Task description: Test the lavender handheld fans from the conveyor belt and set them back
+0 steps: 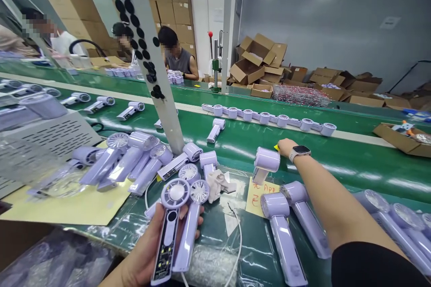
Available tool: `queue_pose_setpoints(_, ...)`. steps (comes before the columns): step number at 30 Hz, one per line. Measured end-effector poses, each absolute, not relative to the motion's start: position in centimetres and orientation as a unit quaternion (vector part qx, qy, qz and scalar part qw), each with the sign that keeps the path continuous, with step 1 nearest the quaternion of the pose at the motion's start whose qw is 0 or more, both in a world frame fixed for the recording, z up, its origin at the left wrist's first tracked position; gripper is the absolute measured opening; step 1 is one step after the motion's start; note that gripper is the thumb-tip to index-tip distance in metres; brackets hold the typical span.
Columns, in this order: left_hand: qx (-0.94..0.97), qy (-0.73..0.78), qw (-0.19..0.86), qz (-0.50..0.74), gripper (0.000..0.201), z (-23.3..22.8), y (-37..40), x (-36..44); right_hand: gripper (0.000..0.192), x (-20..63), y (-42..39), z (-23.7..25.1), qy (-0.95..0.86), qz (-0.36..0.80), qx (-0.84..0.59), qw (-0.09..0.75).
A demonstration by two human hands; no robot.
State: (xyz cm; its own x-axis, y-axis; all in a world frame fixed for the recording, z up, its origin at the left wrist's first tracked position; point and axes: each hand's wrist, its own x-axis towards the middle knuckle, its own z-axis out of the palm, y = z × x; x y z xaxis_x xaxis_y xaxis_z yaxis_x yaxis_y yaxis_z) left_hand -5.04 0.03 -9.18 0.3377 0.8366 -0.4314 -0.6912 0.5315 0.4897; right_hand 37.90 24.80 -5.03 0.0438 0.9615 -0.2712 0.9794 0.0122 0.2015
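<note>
Left hand (148,251) low at the near edge, palm up, fingers wrapped around two lilac handheld fans (178,224), grilles pointing away. Right arm stretched forward over the green table (235,228), watch (299,151) on the wrist. Right hand (285,147) is at the conveyor edge behind an upright fan (266,163); its grip is hidden, can't tell. Open cardboard box (402,139) far right holds small parts, too small to identify.

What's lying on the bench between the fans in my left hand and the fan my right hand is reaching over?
In the head view, between the two fans in the left hand and the upright fan by the right hand: a crumpled white cloth and a white cable.
</note>
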Motion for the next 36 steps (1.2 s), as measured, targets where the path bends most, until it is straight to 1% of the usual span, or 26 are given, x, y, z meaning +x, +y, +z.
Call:
queue_pose_setpoints(6,0.115,0.317,0.814,0.473,0.053,-9.3,-0.1,-4.9,0.038,38.8,24.8,-5.3,0.696,-0.013,0.691,0.193)
queue_pose_setpoints(13,0.135,0.302,0.824,0.459,0.054,-7.9,-0.3,-4.6,0.038,38.7,24.1,-5.5,0.708,0.009,0.683,0.18)
queue_pose_setpoints(16,0.131,0.299,0.825,0.461,0.053,-7.6,-0.2,-4.4,0.038,39.0,23.4,-5.4,0.696,0.029,0.698,0.166)
queue_pose_setpoints(19,0.12,0.313,0.829,0.449,0.061,-8.0,0.0,-4.5,0.036,40.0,22.1,-4.7,0.667,0.064,0.73,0.136)
queue_pose_setpoints(21,0.119,0.314,0.83,0.446,0.061,-8.5,0.1,-4.8,0.035,41.1,20.4,-3.9,0.639,0.094,0.755,0.111)
queue_pose_setpoints(24,0.119,0.31,0.833,0.443,0.062,-9.1,0.4,-5.1,0.029,42.8,16.1,-2.9,0.597,0.141,0.787,0.069)
queue_pose_setpoints(26,0.118,0.311,0.835,0.438,0.064,-9.0,0.6,-5.0,0.022,43.5,11.9,-3.1,0.581,0.169,0.795,0.04)
queue_pose_setpoints(27,0.121,0.311,0.835,0.438,0.062,-8.9,0.7,-4.9,0.022,43.7,9.4,-3.5,0.578,0.18,0.796,0.026)
queue_pose_setpoints(30,0.138,0.319,0.82,0.456,0.056,-8.4,0.5,-4.2,0.029,43.6,1.5,-5.8,0.589,0.196,0.784,-0.008)
queue_pose_setpoints(32,0.145,0.339,0.802,0.471,0.056,-8.2,0.0,-4.1,0.03,43.4,-3.3,-7.4,0.593,0.199,0.779,-0.032)
queue_pose_setpoints(34,0.156,0.361,0.785,0.479,0.059,-8.0,-0.8,-4.9,0.035,43.4,-6.9,-8.4,0.584,0.208,0.783,-0.058)
queue_pose_setpoints(36,0.193,0.368,0.776,0.475,0.059,-7.7,-1.4,-6.8,0.041,43.1,-9.0,-8.2,0.568,0.219,0.787,-0.1)
